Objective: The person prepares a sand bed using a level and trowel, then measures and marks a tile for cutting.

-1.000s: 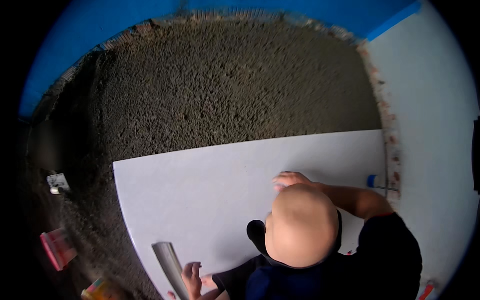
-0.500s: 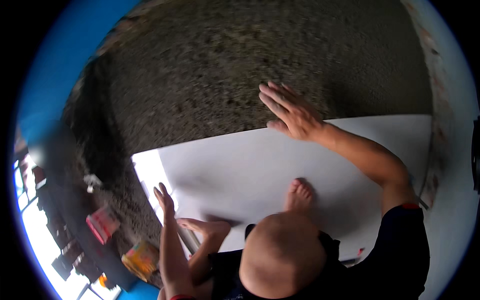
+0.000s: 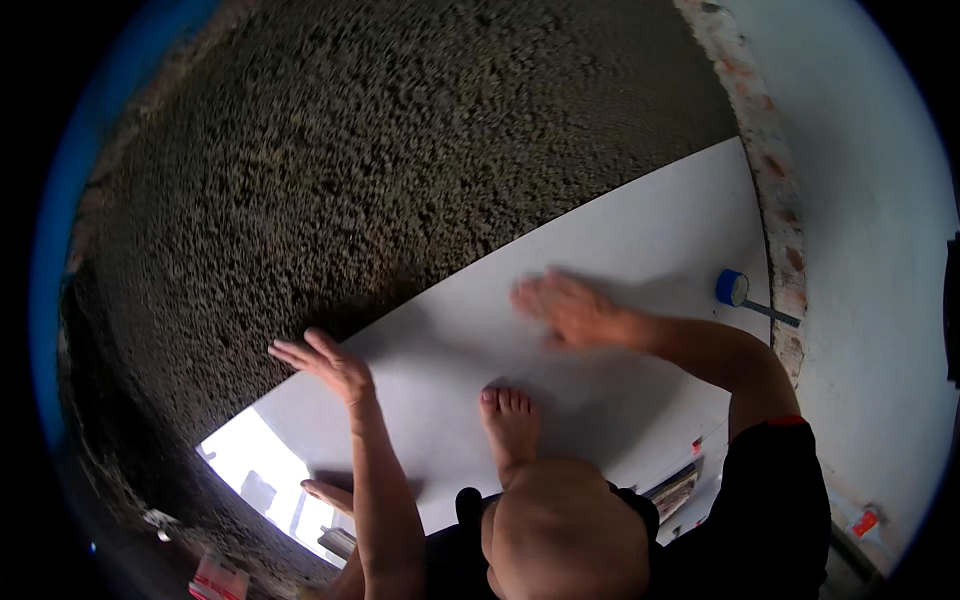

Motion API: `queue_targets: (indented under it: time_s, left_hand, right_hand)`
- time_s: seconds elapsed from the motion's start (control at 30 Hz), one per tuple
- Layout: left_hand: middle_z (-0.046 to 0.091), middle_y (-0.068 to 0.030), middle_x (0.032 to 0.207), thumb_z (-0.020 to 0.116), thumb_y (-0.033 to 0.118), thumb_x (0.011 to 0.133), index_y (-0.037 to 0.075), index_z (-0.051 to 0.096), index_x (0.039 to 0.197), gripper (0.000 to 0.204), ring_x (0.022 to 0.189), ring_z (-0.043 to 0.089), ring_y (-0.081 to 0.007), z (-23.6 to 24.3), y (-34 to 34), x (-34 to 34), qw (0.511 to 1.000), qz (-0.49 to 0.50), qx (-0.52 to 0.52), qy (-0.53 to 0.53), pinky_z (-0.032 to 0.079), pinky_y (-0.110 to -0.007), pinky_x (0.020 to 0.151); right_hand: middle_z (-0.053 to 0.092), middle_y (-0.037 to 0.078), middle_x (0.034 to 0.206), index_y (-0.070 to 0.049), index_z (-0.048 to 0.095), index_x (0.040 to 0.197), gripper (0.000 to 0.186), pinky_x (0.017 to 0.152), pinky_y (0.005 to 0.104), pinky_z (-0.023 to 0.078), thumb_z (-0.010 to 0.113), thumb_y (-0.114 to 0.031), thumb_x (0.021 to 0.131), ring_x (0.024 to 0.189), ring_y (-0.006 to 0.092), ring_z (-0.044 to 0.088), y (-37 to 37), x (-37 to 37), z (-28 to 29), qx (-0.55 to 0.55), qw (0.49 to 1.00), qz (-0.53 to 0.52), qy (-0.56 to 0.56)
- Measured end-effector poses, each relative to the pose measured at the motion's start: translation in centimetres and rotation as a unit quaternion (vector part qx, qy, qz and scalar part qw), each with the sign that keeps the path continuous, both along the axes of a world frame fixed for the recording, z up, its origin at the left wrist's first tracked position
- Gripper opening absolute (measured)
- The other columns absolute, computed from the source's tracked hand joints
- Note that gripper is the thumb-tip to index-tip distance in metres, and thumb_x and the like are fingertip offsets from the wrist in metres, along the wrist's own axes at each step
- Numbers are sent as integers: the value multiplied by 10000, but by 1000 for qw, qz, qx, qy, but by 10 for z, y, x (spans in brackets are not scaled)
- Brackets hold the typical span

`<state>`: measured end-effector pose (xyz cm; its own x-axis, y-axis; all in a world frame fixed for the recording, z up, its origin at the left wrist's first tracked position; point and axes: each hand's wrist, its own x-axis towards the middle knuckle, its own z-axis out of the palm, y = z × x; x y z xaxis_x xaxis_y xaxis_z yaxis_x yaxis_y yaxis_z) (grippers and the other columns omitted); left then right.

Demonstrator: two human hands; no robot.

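Below me lies a large glossy white tile [image 3: 640, 240], bordered on its far side by a bed of coarse grey mortar [image 3: 400, 150]. At the tile's far left edge, my left hand [image 3: 330, 368] has its fingers stretched out and holds nothing. My right hand [image 3: 568, 310] is over the middle of the tile, blurred by motion, palm down and fingers extended, with nothing visible in it. Whether either hand touches the tile I cannot tell. My bare foot [image 3: 510, 425] rests on the tile between my arms.
A roll of blue tape [image 3: 732, 287] and a dark strip [image 3: 772, 314] lie at the tile's right edge. Beyond is a rough brick edge [image 3: 778, 170] below a pale wall [image 3: 860, 250]. A small red piece [image 3: 697, 447] sits nearer me; a red-and-white container [image 3: 218, 578] stands lower left.
My view has turned, so the tile now slants up to the right and the tape roll shows. My right hand has come back from the tile's far edge; my left hand has reached forward to it.
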<state>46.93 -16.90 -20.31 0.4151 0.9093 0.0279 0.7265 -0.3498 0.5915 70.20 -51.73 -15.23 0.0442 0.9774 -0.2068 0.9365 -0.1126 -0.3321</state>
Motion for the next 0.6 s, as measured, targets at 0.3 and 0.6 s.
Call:
queue_targets:
  time_s: [0.3,0.6]
  left_hand:
    - [128,-323,1555,425,542,964,-31,140,1525,851,1429,129,-530,83,-94,-9,861,-509,-16,-8,145,-628,1133]
    - [160,-321,1546,489,542,914,-34,144,1517,902,1429,152,-521,45,-99,-46,782,-617,-23,87,136,-628,1148]
  right_hand:
    - [222,246,1557,57,298,1464,783,1166,513,197,559,-457,934,1451,383,218,-33,-35,40,24,968,-240,63]
    - [197,296,1550,123,243,1455,826,1190,492,117,397,-533,978,1461,418,132,-183,100,-41,-32,570,-801,-178]
